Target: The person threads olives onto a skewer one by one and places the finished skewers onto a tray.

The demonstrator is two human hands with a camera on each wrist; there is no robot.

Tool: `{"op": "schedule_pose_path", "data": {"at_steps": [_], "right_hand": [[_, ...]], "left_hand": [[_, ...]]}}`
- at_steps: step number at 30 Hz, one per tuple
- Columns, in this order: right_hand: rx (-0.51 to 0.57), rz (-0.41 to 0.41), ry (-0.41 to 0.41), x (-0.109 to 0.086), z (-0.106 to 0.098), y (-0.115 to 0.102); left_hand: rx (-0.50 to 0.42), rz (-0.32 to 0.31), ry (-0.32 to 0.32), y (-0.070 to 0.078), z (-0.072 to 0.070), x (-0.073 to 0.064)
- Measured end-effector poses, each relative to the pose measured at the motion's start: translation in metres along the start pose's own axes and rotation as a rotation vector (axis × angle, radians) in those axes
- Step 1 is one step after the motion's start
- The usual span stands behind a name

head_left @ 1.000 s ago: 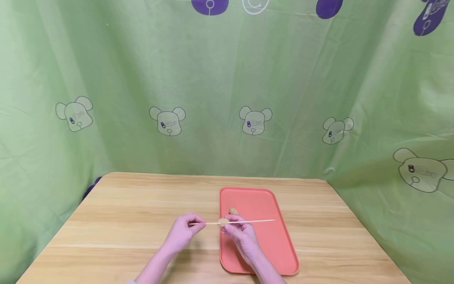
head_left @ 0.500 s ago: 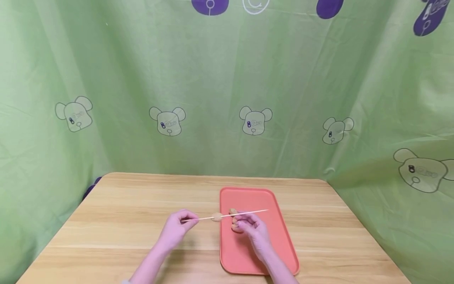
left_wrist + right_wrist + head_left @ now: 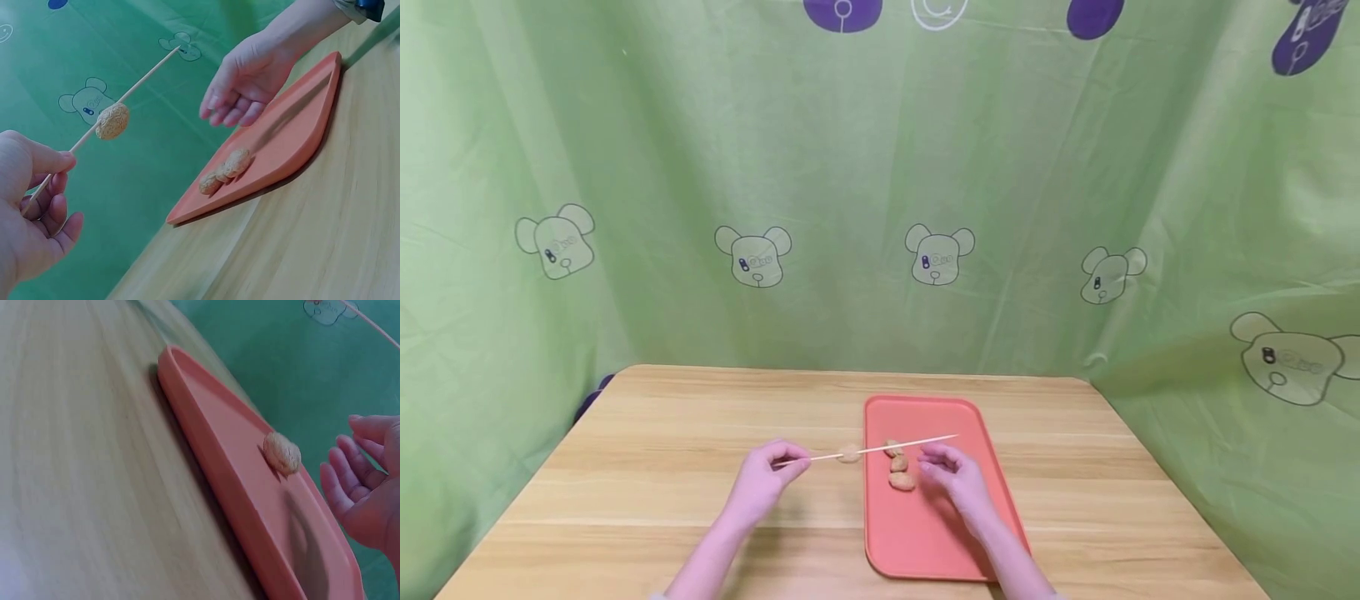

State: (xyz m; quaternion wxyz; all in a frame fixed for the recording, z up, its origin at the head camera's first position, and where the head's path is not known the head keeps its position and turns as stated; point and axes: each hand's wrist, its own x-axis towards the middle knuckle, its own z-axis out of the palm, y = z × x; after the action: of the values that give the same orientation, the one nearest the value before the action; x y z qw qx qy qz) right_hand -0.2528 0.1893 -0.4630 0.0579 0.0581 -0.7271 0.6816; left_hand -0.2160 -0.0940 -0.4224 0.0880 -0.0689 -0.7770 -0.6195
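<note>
My left hand [image 3: 762, 483] pinches a thin wooden skewer [image 3: 145, 75] between thumb and index finger near its blunt end. One tan, wrinkled, meatball-like piece [image 3: 113, 121] is threaded on it, a little beyond the fingertips. The skewer's pointed end reaches to the right over the tray. My right hand [image 3: 958, 487] hovers above the coral-red tray [image 3: 936, 542], fingers loosely bent with nothing between them. Left of those fingertips, several similar tan pieces [image 3: 902, 482] lie close together in a short row on the tray.
The tray has a low raised rim and sits on a light wood-grain table [image 3: 700, 417], right of its middle. A green curtain [image 3: 850, 167] printed with bear heads hangs behind and along both sides.
My right hand has let go of the threaded piece and drawn back to the right. My left hand has moved slightly left and up with the skewer, whose pointed end now tilts upward.
</note>
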Motion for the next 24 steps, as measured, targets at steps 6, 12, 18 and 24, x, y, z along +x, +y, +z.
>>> {"op": "schedule_pose_path", "data": {"at_steps": [6, 12, 18, 24], "right_hand": [[-0.061, 0.102, -0.028, 0.006, -0.001, 0.009], [-0.169, 0.094, -0.113, 0.008, 0.001, 0.013], [-0.277, 0.068, -0.139, 0.009, 0.007, 0.014], [-0.439, -0.047, -0.149, 0.008, 0.013, 0.018]], "left_hand": [[-0.003, 0.010, -0.006, -0.003, -0.002, -0.001], [-0.014, 0.009, -0.013, -0.005, -0.003, -0.001], [-0.006, 0.011, -0.028, -0.006, -0.003, -0.002], [0.000, 0.016, -0.032, -0.008, -0.003, -0.003]]}}
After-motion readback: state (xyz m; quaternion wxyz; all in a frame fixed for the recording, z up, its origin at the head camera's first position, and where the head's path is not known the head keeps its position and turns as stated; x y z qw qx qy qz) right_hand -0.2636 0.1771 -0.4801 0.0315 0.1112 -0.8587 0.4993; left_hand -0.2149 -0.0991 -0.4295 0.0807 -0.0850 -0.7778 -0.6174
